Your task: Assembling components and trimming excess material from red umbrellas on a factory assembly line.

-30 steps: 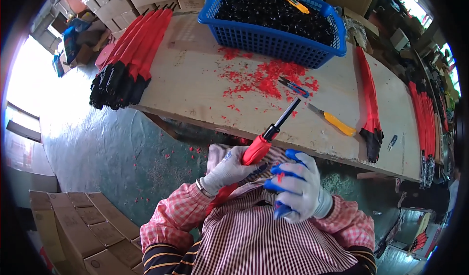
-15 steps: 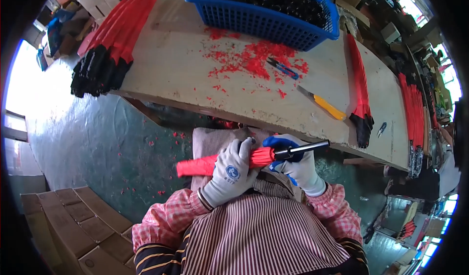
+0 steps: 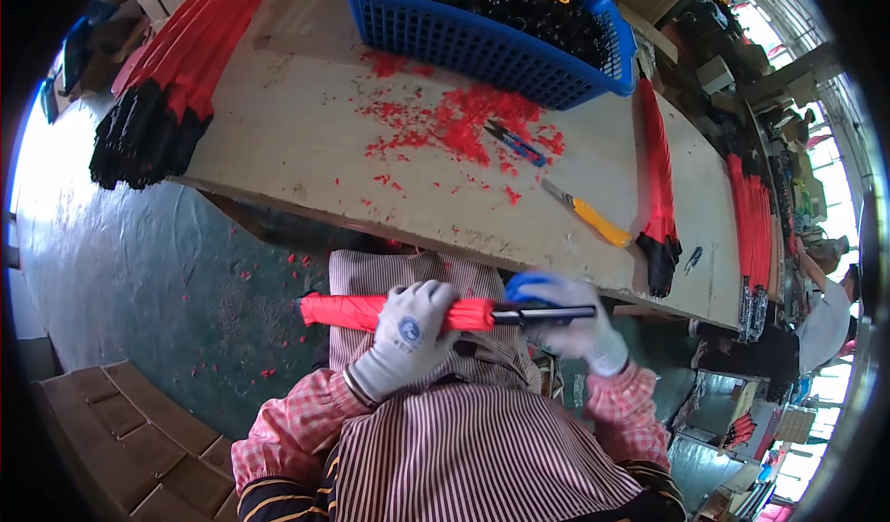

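I hold a folded red umbrella level across my lap, just below the wooden table's front edge. My left hand, in a white glove, is wrapped around its red canopy. My right hand, in a white and blue glove, is blurred and closed around the umbrella's black shaft end, which points right. A blue snipper and a yellow utility knife lie on the table above my hands among red scraps.
A blue basket of black parts stands at the table's far side. Bundles of red umbrellas lie at the left end and right end, with more farther right. Cardboard boxes sit at lower left. Another person is at the right rim.
The umbrella went from pointing up toward the table to lying level across my lap. My right hand has slid out along the black shaft end; the left hand keeps its hold on the canopy.
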The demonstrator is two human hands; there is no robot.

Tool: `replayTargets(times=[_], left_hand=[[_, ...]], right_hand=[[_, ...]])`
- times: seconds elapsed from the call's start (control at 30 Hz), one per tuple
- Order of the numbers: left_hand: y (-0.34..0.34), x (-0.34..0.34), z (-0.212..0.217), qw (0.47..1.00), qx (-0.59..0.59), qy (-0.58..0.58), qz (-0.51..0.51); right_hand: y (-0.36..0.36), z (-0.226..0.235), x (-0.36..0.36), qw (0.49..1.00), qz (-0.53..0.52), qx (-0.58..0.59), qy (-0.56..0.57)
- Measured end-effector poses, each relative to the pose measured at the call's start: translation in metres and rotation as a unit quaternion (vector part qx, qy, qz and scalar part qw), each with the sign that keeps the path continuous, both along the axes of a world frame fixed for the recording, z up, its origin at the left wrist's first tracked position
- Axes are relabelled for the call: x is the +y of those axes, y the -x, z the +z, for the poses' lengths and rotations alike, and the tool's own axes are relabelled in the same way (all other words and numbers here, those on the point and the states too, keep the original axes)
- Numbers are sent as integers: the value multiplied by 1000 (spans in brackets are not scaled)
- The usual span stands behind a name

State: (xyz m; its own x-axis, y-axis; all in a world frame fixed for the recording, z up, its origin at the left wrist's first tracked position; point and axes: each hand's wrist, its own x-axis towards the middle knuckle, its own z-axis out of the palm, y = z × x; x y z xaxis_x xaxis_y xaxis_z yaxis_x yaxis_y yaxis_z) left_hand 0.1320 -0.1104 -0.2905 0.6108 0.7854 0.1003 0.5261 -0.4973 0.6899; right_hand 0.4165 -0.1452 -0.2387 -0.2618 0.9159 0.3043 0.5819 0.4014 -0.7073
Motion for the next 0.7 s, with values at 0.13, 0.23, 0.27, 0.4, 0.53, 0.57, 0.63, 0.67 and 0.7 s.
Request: replayTargets(times=[0.13, 0.23, 0.27, 0.4, 0.53, 0.57, 0.63, 0.67, 0.7], left_hand=[[0, 21, -6, 999, -25, 31, -9], [-13, 20, -9, 998, -40, 44, -28], [-12, 19, -12, 997, -42, 53, -35], [-3, 24, -21, 998, -38, 37, -20], [8, 27, -25, 996, -57, 61, 17], [8, 26, -24, 996, -56, 60, 18], [9, 22, -21, 996, -54, 62, 26], [9, 21, -18, 996, -53, 61, 27], [11, 19, -16, 996, -50, 66, 33]], right_hand=[[-84, -43, 47, 954, -280, 42, 103], [-104, -70, 114, 968, -236, -87, 0], [-93, -75, 133, 966, -231, -120, 3], [-65, -90, 193, 926, -278, -252, -41], [-70, -94, 205, 920, -314, -230, 51], [-72, -89, 203, 928, -291, -221, 70], [-76, -73, 198, 942, -244, -205, 104], [-79, -66, 189, 942, -245, -205, 101], [-80, -67, 181, 952, -236, -184, 70]])
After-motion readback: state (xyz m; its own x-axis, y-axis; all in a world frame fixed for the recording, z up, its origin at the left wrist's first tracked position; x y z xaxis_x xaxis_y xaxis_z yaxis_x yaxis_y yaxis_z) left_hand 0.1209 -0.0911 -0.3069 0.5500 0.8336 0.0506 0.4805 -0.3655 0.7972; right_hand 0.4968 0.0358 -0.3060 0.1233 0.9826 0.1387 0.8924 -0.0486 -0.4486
